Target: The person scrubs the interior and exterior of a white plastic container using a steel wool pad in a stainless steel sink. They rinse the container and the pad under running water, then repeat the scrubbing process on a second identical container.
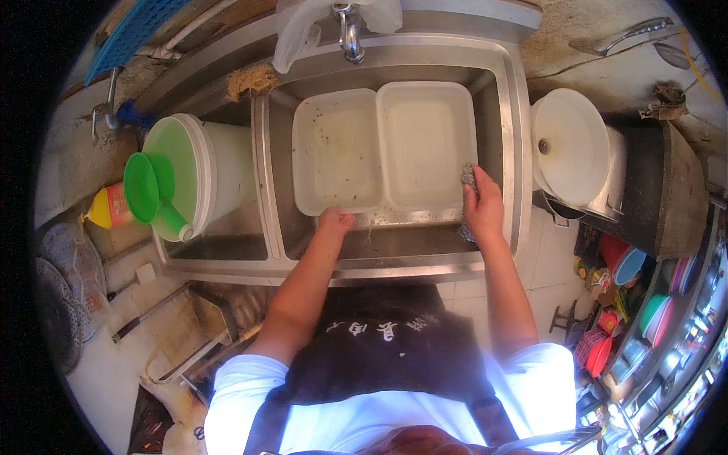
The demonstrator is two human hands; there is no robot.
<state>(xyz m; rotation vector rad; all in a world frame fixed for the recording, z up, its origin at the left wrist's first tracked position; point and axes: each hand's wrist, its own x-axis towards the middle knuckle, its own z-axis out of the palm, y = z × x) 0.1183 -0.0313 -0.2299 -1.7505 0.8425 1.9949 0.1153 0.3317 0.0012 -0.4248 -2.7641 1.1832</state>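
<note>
Two white plastic tubs lie side by side in a stainless steel sink. The left tub (340,151) holds cloudy water with small dark bits. The right tub (427,145) looks pale inside, with few or no bits. My left hand (336,222) is at the near rim of the left tub, its fingers curled there and its thumb partly hidden. My right hand (483,207) holds a grey metal scouring pad (468,176) at the right tub's right wall. More grey scouring mesh (466,232) shows below that hand.
A faucet (351,34) hangs over the sink's far edge. At left, a white bucket (227,165) stands in the second basin beside a green funnel (142,187). A fibre scrubber (250,81) lies on the far ledge. A white basin (574,145) is at right.
</note>
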